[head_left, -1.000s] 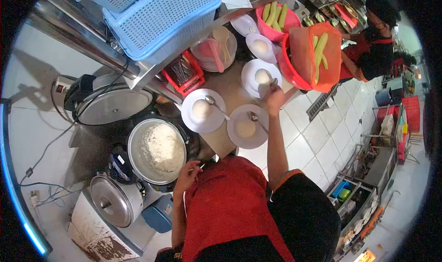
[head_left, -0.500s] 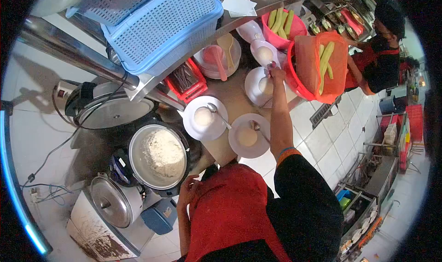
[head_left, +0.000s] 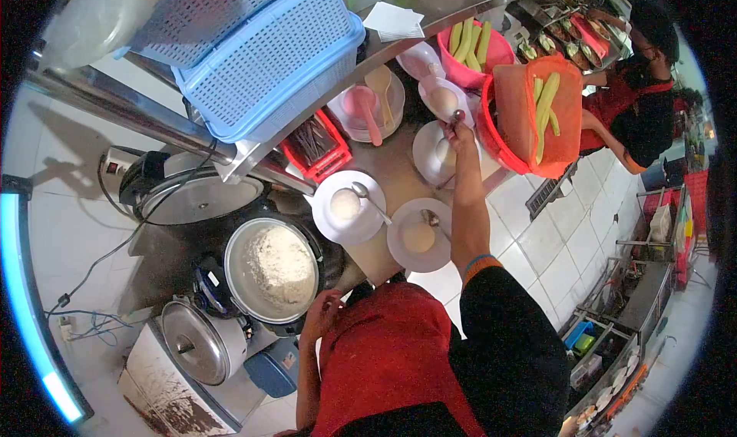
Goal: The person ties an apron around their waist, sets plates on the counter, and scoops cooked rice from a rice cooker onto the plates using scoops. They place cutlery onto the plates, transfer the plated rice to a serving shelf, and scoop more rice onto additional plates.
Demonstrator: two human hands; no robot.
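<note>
Spoon (head_left: pixel 458 116) sits gripped in the closed right hand (head_left: pixel 462 137), well apart from the open pot (head_left: pixel 239 272), beside which the left hand (head_left: pixel 323 311) is half-curled, whether empty I cannot tell.

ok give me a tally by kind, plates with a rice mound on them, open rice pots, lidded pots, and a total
Plates with a rice mound: 4
Open rice pots: 1
Lidded pots: 1
Total: 6
</note>
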